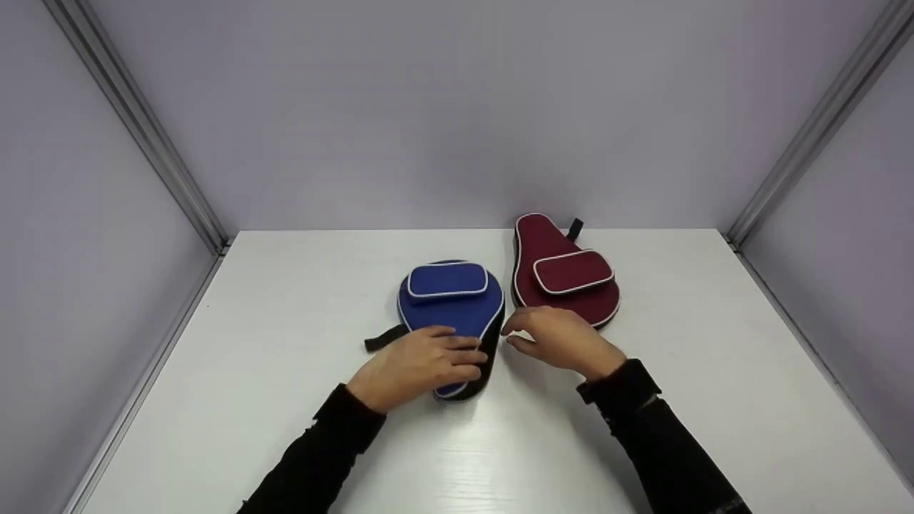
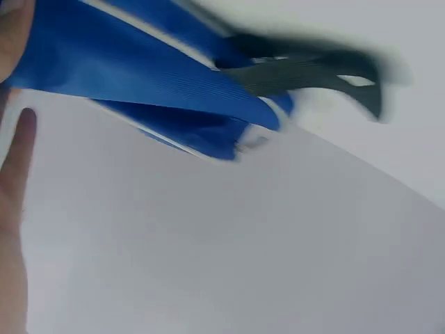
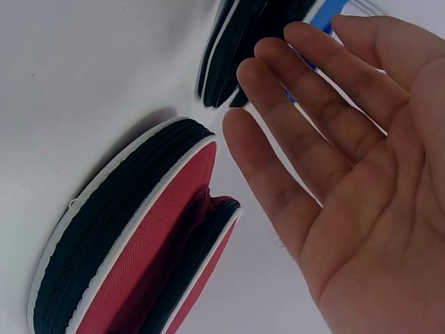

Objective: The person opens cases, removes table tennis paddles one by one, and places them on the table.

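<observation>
A blue table tennis paddle case with white piping lies on the white table, its narrow end toward me and its pocket at the far end. My left hand rests across the narrow part, fingers extended toward the black zippered side. In the left wrist view a fingertip is against the blue fabric, and a black strap sticks out. Just right of the case is my right hand, fingers loosely bent and holding nothing. The right wrist view shows its bare palm facing the black side of the blue case.
A dark red paddle case lies behind my right hand, narrow end toward the back wall. Its pocket faces up, and a black loop pokes out at its side. Walls enclose the table at left, right and back.
</observation>
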A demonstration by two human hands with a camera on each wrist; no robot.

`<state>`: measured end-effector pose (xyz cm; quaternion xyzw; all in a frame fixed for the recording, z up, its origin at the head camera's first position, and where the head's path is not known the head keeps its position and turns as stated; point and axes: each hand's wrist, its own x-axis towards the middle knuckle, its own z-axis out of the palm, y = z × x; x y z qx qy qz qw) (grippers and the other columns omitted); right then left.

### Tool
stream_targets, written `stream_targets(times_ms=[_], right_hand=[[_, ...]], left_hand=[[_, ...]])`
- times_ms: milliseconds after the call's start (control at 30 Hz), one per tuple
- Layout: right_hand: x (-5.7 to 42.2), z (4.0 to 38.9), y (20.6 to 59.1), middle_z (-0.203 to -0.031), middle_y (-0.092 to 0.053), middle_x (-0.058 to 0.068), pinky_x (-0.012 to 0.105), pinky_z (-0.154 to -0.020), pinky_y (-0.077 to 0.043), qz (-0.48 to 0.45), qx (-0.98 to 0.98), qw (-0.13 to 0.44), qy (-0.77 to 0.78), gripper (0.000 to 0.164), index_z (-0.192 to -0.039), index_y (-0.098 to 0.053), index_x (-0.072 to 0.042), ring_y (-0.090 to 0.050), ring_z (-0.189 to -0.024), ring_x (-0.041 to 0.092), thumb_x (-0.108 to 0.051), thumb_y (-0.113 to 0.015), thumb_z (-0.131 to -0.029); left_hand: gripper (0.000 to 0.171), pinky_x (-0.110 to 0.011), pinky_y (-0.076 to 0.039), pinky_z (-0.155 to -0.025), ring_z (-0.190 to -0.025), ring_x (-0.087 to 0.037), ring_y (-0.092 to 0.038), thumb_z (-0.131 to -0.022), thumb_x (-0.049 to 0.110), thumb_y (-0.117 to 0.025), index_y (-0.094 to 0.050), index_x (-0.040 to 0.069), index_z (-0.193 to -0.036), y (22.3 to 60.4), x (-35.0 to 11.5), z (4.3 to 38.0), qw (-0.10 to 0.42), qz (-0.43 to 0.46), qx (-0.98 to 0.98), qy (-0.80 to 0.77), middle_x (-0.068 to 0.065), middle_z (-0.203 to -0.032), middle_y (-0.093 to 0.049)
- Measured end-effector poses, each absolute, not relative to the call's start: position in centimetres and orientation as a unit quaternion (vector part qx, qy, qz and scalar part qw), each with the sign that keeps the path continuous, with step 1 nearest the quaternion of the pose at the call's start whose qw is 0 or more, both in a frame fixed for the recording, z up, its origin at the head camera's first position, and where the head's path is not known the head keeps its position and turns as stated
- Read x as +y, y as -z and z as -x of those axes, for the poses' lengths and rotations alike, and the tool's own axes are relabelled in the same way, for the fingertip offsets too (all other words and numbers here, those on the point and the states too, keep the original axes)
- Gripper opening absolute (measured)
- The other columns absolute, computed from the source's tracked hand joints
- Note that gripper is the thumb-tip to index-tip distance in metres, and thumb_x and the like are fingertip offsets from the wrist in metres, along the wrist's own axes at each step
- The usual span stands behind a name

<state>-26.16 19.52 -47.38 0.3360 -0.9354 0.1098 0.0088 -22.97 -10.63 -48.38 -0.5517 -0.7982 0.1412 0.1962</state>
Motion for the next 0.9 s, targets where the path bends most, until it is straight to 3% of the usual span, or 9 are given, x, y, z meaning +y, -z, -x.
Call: stream_targets(times_ms=[200,367,467,600,733,800,900], right_hand=[[18.7,26.2,48.0,-0.123,-0.091,-0.001,0.047,-0.096,-0.073,-0.361,-0.927,0.014,-0.105,0.016,-0.121,-0.091,-0.017,-0.086,-0.117,0.022,-0.015,-0.079,-0.111],[18.2,26.1,48.8,-0.120,-0.090,0.000,0.048,-0.090,-0.073,-0.379,-0.920,0.011,-0.098,0.015,-0.117,-0.090,-0.016,-0.086,-0.111,0.023,-0.011,-0.078,-0.108],[17.9,26.1,49.1,-0.131,-0.089,0.003,0.048,-0.094,-0.074,-0.385,-0.919,0.012,-0.084,0.020,-0.125,-0.090,-0.014,-0.086,-0.120,0.025,-0.011,-0.079,-0.109],[17.7,26.1,49.4,-0.149,-0.084,0.010,0.048,-0.107,-0.072,-0.399,-0.915,0.012,-0.063,0.029,-0.137,-0.087,-0.008,-0.082,-0.138,0.028,-0.011,-0.078,-0.110],[17.5,25.9,49.6,-0.151,-0.082,0.014,0.049,-0.108,-0.072,-0.404,-0.912,-0.004,-0.070,0.032,-0.141,-0.085,-0.004,-0.083,-0.135,0.031,-0.010,-0.076,-0.111],[17.5,25.8,49.6,-0.151,-0.082,0.015,0.050,-0.105,-0.072,-0.402,-0.912,-0.011,-0.078,0.033,-0.142,-0.084,-0.002,-0.086,-0.129,0.033,-0.010,-0.075,-0.111],[17.6,25.7,49.5,-0.152,-0.081,0.015,0.050,-0.099,-0.074,-0.401,-0.912,-0.014,-0.079,0.034,-0.144,-0.083,-0.002,-0.088,-0.116,0.035,-0.010,-0.073,-0.112]], left_hand=[[0.040,-0.033,-0.056,-0.132,-0.153,-0.011,-0.070,-0.105,0.014,-0.083,-0.076,0.031,-0.140,48.0,-12.4,24.1,0.298,0.542,-0.771,-0.152,0.013,-0.154,-0.079],[0.036,-0.035,-0.052,-0.137,-0.150,-0.015,-0.069,-0.102,0.006,-0.086,-0.072,0.025,-0.129,47.2,-13.1,24.2,0.335,0.529,-0.763,-0.160,0.007,-0.149,-0.077],[0.038,-0.037,-0.051,-0.138,-0.145,-0.015,-0.070,-0.097,0.017,-0.096,-0.070,0.024,-0.124,46.6,-13.5,24.2,0.348,0.514,-0.767,-0.164,0.007,-0.144,-0.077],[0.059,-0.040,-0.053,-0.137,-0.134,-0.016,-0.072,-0.084,0.054,-0.107,-0.073,0.025,-0.122,45.7,-14.1,24.0,0.342,0.488,-0.789,-0.150,0.007,-0.133,-0.080],[0.076,-0.046,-0.053,-0.137,-0.128,-0.019,-0.073,-0.071,0.074,-0.104,-0.077,0.023,-0.120,45.0,-15.1,23.9,0.303,0.451,-0.831,-0.117,0.005,-0.123,-0.081],[0.077,-0.049,-0.051,-0.139,-0.128,-0.022,-0.073,-0.072,0.078,-0.099,-0.081,0.021,-0.121,44.8,-15.8,23.9,0.277,0.427,-0.855,-0.101,0.003,-0.122,-0.082],[0.075,-0.051,-0.048,-0.140,-0.129,-0.025,-0.075,-0.082,0.083,-0.086,-0.083,0.020,-0.122,44.5,-16.5,23.8,0.237,0.390,-0.886,-0.086,0.000,-0.122,-0.084]])
